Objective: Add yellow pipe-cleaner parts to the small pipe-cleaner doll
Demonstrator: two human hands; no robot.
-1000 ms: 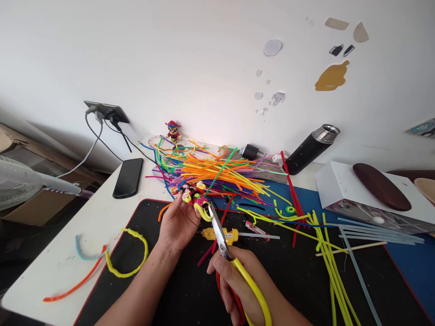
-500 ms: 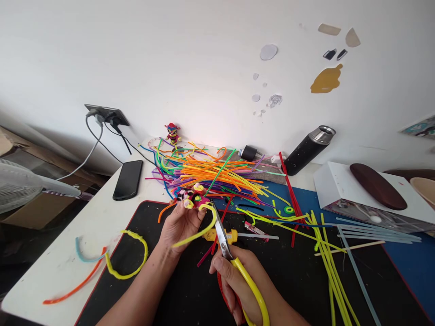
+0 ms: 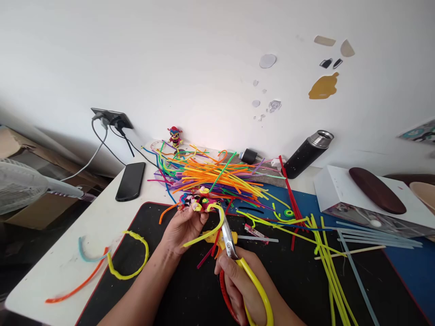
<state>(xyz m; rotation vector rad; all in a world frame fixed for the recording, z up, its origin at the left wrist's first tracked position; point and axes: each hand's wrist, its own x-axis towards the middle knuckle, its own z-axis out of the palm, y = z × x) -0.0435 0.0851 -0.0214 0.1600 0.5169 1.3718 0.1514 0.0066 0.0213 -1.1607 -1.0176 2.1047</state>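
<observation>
My left hand (image 3: pixel 183 228) is closed around a small multicoloured pipe-cleaner doll (image 3: pixel 197 202), mostly pink, black and yellow, lying sideways in the fingers. From the doll's right end a yellow pipe cleaner (image 3: pixel 217 227) curls round and trails back toward my left wrist. My right hand (image 3: pixel 241 278) grips scissors (image 3: pixel 229 242) by handles that look yellow and red. The blades point up and away, close beside the curved yellow pipe cleaner; whether they touch it I cannot tell. Under the hands, partly covered, lies a yellow glue gun (image 3: pixel 222 238) with a clear stick.
Behind the hands spreads a pile of coloured pipe cleaners (image 3: pixel 217 174), with a finished doll (image 3: pixel 175 136) by the wall. A phone (image 3: pixel 130 181) lies left. On the right are a black flask (image 3: pixel 307 154), a white box (image 3: pixel 340 183), yellow-green pipe cleaners (image 3: pixel 331 271) and glue sticks (image 3: pixel 377 235).
Both hands, with the doll and scissors, have shifted slightly right. The view has tilted a little, so the wall and table sit lower. Both holds stay the same.
</observation>
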